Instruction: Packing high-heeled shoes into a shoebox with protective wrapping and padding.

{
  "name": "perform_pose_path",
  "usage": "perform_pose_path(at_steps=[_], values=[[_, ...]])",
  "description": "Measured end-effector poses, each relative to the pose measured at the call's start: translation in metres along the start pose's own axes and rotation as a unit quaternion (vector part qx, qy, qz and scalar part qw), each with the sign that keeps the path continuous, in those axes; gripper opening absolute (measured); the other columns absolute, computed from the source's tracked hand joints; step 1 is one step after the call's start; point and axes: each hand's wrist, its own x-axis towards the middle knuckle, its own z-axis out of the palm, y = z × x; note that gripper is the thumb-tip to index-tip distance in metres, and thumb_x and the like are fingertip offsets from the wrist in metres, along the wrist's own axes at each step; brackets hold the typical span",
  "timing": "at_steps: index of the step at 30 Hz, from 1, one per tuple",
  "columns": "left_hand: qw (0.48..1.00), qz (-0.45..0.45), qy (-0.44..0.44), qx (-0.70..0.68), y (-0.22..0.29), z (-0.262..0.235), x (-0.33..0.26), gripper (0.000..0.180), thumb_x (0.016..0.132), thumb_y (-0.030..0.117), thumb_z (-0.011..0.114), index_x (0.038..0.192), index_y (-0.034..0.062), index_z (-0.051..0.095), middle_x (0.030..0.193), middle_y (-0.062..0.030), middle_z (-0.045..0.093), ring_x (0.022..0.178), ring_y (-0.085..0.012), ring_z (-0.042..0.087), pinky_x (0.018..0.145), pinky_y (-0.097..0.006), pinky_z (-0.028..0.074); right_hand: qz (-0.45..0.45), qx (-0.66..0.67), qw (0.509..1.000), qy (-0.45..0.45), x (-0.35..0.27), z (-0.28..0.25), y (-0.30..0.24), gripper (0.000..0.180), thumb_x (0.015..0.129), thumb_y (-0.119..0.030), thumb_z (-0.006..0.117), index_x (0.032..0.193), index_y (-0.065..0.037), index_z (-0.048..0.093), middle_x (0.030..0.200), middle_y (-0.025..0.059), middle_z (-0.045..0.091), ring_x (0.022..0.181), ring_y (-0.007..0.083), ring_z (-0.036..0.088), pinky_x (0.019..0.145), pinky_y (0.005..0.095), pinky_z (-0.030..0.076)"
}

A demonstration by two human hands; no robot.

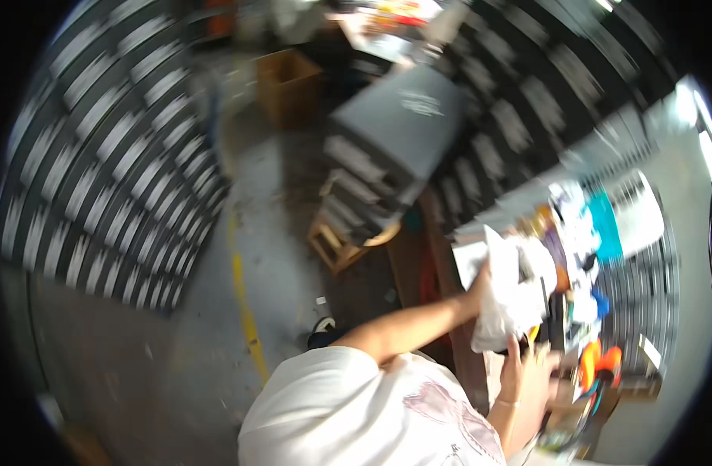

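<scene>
The picture is blurred by motion. My left hand (479,286) reaches out to the right and grips a crumpled white plastic bag (500,314) at its upper edge, over a cluttered workbench (465,365). My right hand (529,366), with a thin bracelet on its wrist, is just below the bag. Its fingers are spread and nothing shows in them. Whether it touches the bag I cannot tell. My white printed shirt (348,412) fills the lower middle of the view.
The bench carries papers, a teal object (604,225), a white container (639,217) and an orange tool (597,365). A grey drawer cabinet (395,147) sits on a wooden stool (336,245). A cardboard box (288,81) stands behind. A yellow line (243,303) crosses the concrete floor. Bin racks (107,171) line the left.
</scene>
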Motion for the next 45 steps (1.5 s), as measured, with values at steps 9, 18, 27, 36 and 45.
perform_pose_path(at_steps=[9,18,27,36,45], values=[[0.971,-0.227,0.007,-0.077,-0.043,-0.009,0.109,0.030,0.096,0.025,0.047,0.117,0.0040,0.055,0.101,-0.0081,0.062,0.092,-0.0207,0.061,0.083,-0.036,0.051,0.017,0.104,0.994,-0.029,0.033,-0.098,0.033,0.024,0.078,-0.013,0.076,0.090,0.003,0.062,0.092,0.0108,0.067,0.090,0.0174,0.062,0.083,0.0314,0.049],[0.721,0.349,-0.181,0.571,-0.018,0.101,0.213,0.017,0.091,0.010,0.054,0.104,0.0002,0.058,0.099,-0.0129,0.060,0.095,-0.0311,0.059,0.091,-0.043,0.044,0.024,-0.127,0.982,0.137,0.134,-0.169,0.058,0.036,0.072,-0.022,0.082,0.093,0.004,0.067,0.084,0.0120,0.070,0.077,0.0183,0.065,0.074,0.0291,0.050],[0.844,-0.535,0.029,-0.023,-0.128,0.082,0.104,0.056,0.097,0.047,0.043,0.134,0.0046,0.043,0.126,-0.0166,0.055,0.107,-0.0276,0.059,0.091,-0.042,0.048,-0.088,-0.029,0.993,-0.073,0.185,-0.146,0.045,0.049,0.077,-0.032,0.077,0.108,0.002,0.061,0.102,0.0136,0.063,0.087,0.0248,0.060,0.081,0.0342,0.047],[0.842,-0.530,-0.010,0.095,-0.068,0.086,0.096,0.054,0.096,0.014,0.053,0.142,0.0063,0.026,0.130,-0.0067,0.045,0.117,-0.0135,0.048,0.096,-0.031,0.043,-0.149,-0.311,0.939,0.010,0.280,-0.088,0.078,0.027,0.076,-0.015,0.070,0.100,-0.005,0.061,0.094,0.0122,0.062,0.085,0.0299,0.061,0.071,0.0396,0.049],[0.838,-0.517,-0.042,0.167,-0.052,0.064,0.106,0.055,0.093,0.005,0.052,0.142,0.0058,0.026,0.131,-0.0078,0.044,0.116,-0.0150,0.048,0.098,-0.031,0.041,-0.129,-0.276,0.949,0.077,0.300,-0.050,0.079,0.018,0.076,-0.017,0.068,0.088,-0.007,0.060,0.068,0.0106,0.056,0.062,0.0304,0.059,0.056,0.0396,0.048]])
